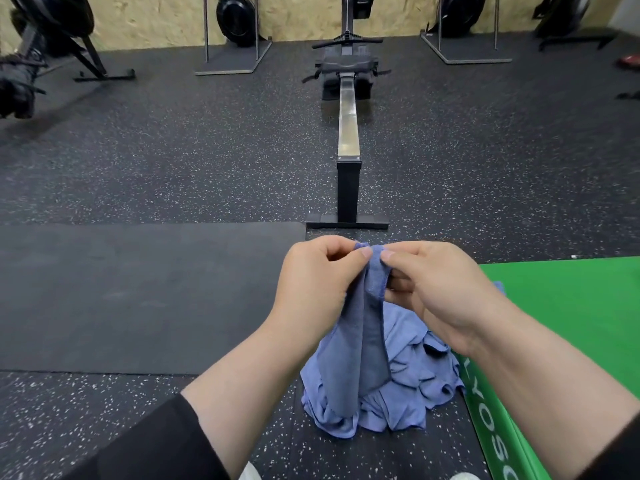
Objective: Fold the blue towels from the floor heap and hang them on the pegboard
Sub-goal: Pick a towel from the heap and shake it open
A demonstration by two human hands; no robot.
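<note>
A blue towel (pixel 363 341) hangs from both my hands above a heap of blue towels (pixel 412 386) lying on the speckled floor. My left hand (pixel 318 282) pinches the towel's top edge between thumb and fingers. Right beside it, my right hand (pixel 436 289) pinches the same edge, so the cloth is bunched between the two thumbs. The towel droops down in long folds and its lower end touches the heap. No pegboard is in view.
A green padded box (pixel 571 323) stands directly right of the heap. A black mat (pixel 138 292) lies on the left. A rowing machine (pixel 348 140) stretches away straight ahead, its foot just beyond my hands. More machines stand along the far wall.
</note>
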